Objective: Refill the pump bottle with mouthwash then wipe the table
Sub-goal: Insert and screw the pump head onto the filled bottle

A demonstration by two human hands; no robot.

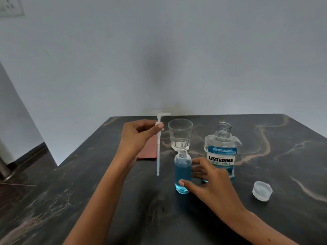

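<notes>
right hand [210,183] holding pump bottle [183,174], left hand [136,137] pinching pump [158,156]

Dim, flat indoor light; soft shadow on wall [164,76] (centre); wide-angle bending at edges; slight blur.

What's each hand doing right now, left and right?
Left hand: closed, pinching the pump by its collar, held off the table.
Right hand: closed round the pump bottle, thumb on its front.
</notes>
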